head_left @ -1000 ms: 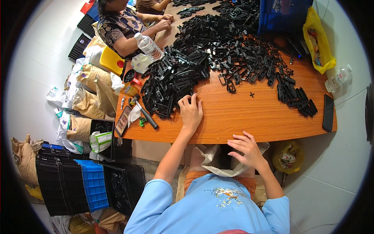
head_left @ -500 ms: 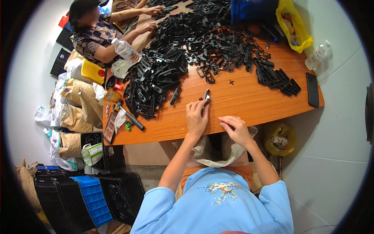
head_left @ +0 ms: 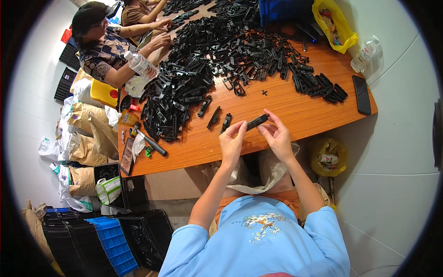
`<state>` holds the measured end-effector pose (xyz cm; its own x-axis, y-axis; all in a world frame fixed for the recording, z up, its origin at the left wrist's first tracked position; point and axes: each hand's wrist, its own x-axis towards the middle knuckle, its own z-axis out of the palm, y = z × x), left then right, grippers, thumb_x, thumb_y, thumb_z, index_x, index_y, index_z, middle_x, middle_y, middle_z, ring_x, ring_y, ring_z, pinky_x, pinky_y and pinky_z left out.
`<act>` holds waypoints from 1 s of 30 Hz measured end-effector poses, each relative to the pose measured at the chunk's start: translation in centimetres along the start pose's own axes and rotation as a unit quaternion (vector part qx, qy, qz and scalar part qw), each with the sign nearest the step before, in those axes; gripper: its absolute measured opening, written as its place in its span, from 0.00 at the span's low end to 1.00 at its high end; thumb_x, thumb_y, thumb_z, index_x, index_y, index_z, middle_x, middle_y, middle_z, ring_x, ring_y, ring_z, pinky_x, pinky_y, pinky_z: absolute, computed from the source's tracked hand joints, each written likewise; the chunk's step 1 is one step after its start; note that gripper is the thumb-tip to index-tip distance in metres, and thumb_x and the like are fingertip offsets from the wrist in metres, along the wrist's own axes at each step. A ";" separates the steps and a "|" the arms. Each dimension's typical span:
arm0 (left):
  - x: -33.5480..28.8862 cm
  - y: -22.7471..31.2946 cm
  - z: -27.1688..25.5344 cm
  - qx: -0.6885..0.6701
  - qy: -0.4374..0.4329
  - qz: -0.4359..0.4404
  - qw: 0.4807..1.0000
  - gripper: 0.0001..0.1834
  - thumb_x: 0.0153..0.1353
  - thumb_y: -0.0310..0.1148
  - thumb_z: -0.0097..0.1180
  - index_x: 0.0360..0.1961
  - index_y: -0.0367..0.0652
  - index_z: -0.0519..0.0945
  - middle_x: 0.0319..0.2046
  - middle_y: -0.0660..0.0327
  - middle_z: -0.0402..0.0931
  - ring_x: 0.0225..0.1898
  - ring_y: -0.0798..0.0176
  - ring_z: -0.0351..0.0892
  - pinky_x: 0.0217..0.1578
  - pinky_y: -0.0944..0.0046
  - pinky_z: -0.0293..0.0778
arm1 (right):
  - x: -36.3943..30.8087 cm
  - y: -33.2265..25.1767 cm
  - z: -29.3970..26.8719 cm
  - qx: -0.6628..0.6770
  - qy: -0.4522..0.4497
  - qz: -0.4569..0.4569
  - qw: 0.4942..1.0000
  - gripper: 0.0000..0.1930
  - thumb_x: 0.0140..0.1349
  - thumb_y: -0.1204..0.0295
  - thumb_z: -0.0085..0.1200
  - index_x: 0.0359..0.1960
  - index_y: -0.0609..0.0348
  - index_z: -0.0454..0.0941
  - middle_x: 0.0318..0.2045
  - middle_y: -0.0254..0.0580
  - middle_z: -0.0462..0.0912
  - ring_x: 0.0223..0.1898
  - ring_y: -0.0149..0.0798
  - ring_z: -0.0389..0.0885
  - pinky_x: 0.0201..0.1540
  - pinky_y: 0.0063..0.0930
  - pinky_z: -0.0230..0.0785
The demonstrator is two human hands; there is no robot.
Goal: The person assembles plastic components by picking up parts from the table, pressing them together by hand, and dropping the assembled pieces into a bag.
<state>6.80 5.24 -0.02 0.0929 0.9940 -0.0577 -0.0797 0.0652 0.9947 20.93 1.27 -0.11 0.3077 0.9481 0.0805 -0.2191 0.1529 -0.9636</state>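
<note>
A slim black plastic part (head_left: 257, 122) is held over the near edge of the wooden table, tilted up toward the right. My left hand (head_left: 232, 142) pinches its left end between thumb and fingertips. At the other end, my right hand (head_left: 277, 138) grips it with thumb and fingers. Just beyond my left hand lies a similar black part (head_left: 226, 123), with another loose black part (head_left: 213, 117) to its left. A large heap of black plastic parts (head_left: 194, 69) spreads across the table behind them.
A hammer (head_left: 153, 144) and a phone (head_left: 127, 156) lie at the table's left edge. On the right are a dark phone (head_left: 362, 94), a plastic bottle (head_left: 364, 54) and a yellow bag (head_left: 336, 27). A co-worker (head_left: 102, 44) handles parts at the far left.
My right hand has come up to grip a black part together with my left hand, which has lifted off the table. Another part now lies beyond my left hand. The whole view has shifted slightly.
</note>
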 end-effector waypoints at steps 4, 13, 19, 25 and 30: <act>-1.5 0.7 0.0 -0.019 -0.014 -0.034 0.999 0.14 0.64 0.34 0.58 0.44 0.34 0.82 0.39 0.62 0.82 0.40 0.74 0.76 0.44 0.72 0.70 | 0.2 -0.4 -0.5 0.038 -0.015 0.020 0.999 0.17 0.63 0.79 0.54 0.54 0.65 0.70 0.39 0.39 0.78 0.40 0.28 0.79 0.44 0.21 0.75; -2.3 -0.7 -3.1 0.264 0.118 0.138 0.947 0.13 0.64 0.28 0.50 0.49 0.37 0.75 0.44 0.55 0.73 0.48 0.55 0.68 0.53 0.59 0.63 | 2.2 1.4 -2.4 -0.095 -0.044 0.091 0.990 0.14 0.63 0.76 0.55 0.49 0.69 0.73 0.36 0.40 0.80 0.36 0.27 0.80 0.37 0.19 0.76; -2.2 -2.1 -4.7 0.347 0.111 0.187 0.912 0.17 0.60 0.23 0.51 0.51 0.36 0.71 0.48 0.50 0.68 0.51 0.49 0.65 0.53 0.54 0.62 | 3.2 1.7 -2.5 -0.376 -0.031 -0.095 0.921 0.12 0.59 0.75 0.58 0.44 0.65 0.79 0.35 0.40 0.80 0.30 0.30 0.80 0.31 0.22 0.73; -1.5 -2.3 -5.3 0.373 0.097 0.196 0.902 0.19 0.59 0.26 0.55 0.51 0.35 0.71 0.48 0.49 0.68 0.49 0.47 0.66 0.52 0.53 0.64 | 2.5 1.2 -2.3 -0.317 -0.028 -0.081 0.944 0.14 0.58 0.75 0.58 0.46 0.61 0.80 0.45 0.44 0.76 0.34 0.37 0.78 0.36 0.26 0.72; -0.6 -1.5 -5.1 0.443 0.086 0.211 0.867 0.20 0.57 0.29 0.59 0.50 0.35 0.73 0.44 0.51 0.72 0.46 0.48 0.69 0.49 0.54 0.66 | 1.9 0.8 -1.2 -0.404 -0.094 -0.189 0.890 0.17 0.55 0.74 0.60 0.48 0.55 0.80 0.45 0.40 0.78 0.46 0.43 0.72 0.51 0.33 0.66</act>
<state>1.78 4.96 -1.91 0.0862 0.9162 0.3914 0.7303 -0.3253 0.6007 22.46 2.90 -1.08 0.0420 0.9132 0.4054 0.6282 0.2914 -0.7214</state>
